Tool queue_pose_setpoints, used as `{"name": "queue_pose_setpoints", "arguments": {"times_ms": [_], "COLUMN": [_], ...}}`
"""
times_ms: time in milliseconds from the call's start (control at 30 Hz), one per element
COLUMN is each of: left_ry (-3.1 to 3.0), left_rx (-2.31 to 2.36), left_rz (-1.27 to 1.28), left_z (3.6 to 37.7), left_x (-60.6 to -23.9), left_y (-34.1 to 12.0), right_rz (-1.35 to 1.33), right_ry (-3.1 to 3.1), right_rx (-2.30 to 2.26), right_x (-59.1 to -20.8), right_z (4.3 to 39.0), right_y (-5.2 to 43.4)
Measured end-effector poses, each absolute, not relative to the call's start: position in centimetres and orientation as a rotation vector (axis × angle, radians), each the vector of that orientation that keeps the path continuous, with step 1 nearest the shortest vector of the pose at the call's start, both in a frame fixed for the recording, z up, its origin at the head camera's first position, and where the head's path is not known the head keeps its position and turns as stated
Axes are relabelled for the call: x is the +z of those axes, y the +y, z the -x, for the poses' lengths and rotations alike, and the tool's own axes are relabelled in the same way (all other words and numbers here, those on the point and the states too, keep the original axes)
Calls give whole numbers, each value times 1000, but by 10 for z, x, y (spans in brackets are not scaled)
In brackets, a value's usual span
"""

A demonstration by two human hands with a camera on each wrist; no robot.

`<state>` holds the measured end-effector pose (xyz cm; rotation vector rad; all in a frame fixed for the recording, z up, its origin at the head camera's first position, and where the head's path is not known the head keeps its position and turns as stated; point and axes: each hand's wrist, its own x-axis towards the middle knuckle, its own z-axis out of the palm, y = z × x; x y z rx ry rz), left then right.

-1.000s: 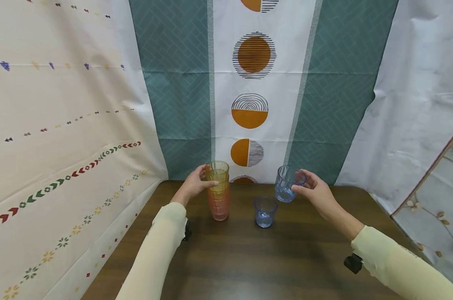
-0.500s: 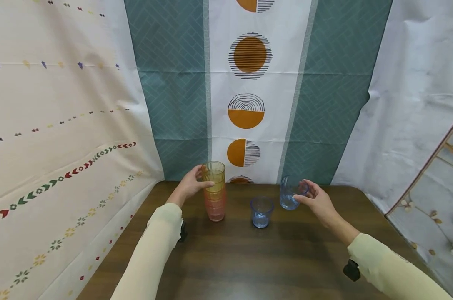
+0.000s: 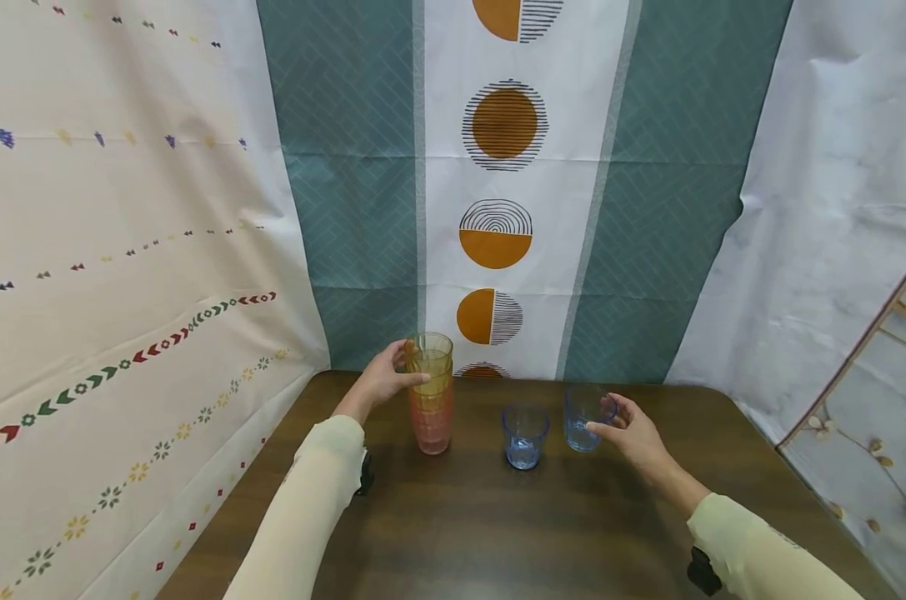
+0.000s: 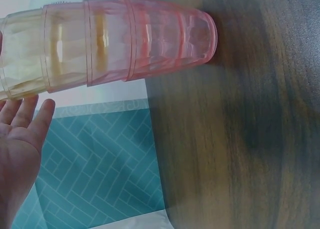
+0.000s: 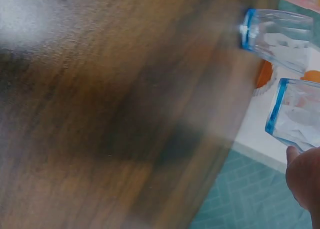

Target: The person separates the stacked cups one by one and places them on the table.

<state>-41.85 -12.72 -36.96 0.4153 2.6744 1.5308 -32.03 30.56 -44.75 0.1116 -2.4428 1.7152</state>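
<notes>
Holding a blue glass point(image 3: 578, 417) by its right side, my right hand point(image 3: 636, 433) has its thumb in front, the grip about as wide as the glass itself. The glass lies just left of that hand, mouth up, its long axis close to upright. Seen from my right wrist, its base shows against the hanging cloth point(image 5: 240, 194) rather than the wood, so I take it to be off the table point(image 3: 498, 533), though how far I cannot tell. What counts most, as I judge it, is where the second blue glass point(image 3: 523, 437) stands: upright on the table, further left of my right hand and slightly nearer to me, with a narrow gap between the two glasses. My right hand is the nearer one to it. Further left again, my left hand point(image 3: 381, 379) grips a stack of yellow and red tumblers point(image 3: 432, 412) near its top, thumb in front. The stack is upright, just right of that palm, yellow above and red below.
</notes>
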Motion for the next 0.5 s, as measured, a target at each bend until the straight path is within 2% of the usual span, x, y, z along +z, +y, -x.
{"name": "queue_pose_setpoints", "arguments": {"times_ms": [500], "left_ry": [2669], "left_rx": [1553], "left_rz": [-455], "left_z": [418], "left_x": [-372], "left_y": [-128], "right_rz": [-35], "right_ry": [-2543], "right_rx": [1692], "right_x": [-482], "right_z": [323], "right_y": [301]}}
